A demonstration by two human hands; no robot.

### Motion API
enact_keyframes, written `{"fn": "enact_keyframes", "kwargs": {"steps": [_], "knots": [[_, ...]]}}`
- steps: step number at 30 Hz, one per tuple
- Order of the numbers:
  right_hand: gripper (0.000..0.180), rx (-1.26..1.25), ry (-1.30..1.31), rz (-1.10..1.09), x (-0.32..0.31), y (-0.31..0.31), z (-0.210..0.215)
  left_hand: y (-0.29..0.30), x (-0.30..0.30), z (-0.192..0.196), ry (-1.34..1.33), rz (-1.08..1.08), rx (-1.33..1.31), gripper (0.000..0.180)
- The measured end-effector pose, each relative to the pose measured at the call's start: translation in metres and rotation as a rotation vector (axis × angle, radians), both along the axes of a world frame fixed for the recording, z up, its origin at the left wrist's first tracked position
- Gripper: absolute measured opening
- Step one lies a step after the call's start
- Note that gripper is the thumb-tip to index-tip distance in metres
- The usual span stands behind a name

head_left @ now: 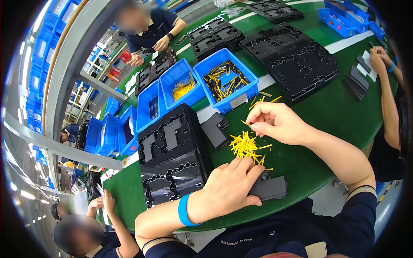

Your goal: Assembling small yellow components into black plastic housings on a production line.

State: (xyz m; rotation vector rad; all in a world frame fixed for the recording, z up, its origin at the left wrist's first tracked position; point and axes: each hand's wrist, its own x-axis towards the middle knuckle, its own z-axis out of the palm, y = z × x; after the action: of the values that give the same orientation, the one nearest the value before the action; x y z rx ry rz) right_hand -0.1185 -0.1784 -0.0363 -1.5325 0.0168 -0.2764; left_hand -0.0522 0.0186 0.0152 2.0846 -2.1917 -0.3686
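My left hand (230, 185) lies flat on a dark grey plastic part (271, 188) near the table's front edge, pressing it to the green surface. My right hand (277, 122) hovers just above and behind, pinching a thin yellow pin (245, 123) between thumb and forefinger. A loose pile of yellow pins (245, 146) lies between the two hands. A small stack of dark grey parts (216, 130) sits left of the pile.
A stack of black moulded trays (172, 157) stands left of my left hand. Blue bins (226, 79) with yellow pins sit behind, more black trays (292, 56) farther back. Other people work at the left, far side and right (385, 73) of the green table (335, 116).
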Motion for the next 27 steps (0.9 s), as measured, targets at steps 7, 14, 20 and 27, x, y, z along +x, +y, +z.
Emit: {"fn": "enact_keyframes", "kwargs": {"steps": [7, 14, 20, 27], "knots": [[0.010, 0.005, 0.025, 0.016, -0.002, -0.001, -0.003, -0.007, 0.014, 0.010, 0.240, 0.097, 0.099, 0.054], [0.013, 0.123, 0.046, -0.085, 0.001, 0.000, 0.002, -0.017, 0.035, -0.001, 1.070, 0.566, -0.108, 0.017], [0.010, 0.146, -0.045, -0.200, 0.002, 0.006, 0.006, -0.027, 0.034, -0.013, 0.820, 0.640, -0.328, 0.012], [0.006, 0.073, 0.035, -0.178, 0.001, 0.015, 0.008, -0.029, 0.034, -0.020, 0.774, 0.653, -0.361, 0.014]]}}
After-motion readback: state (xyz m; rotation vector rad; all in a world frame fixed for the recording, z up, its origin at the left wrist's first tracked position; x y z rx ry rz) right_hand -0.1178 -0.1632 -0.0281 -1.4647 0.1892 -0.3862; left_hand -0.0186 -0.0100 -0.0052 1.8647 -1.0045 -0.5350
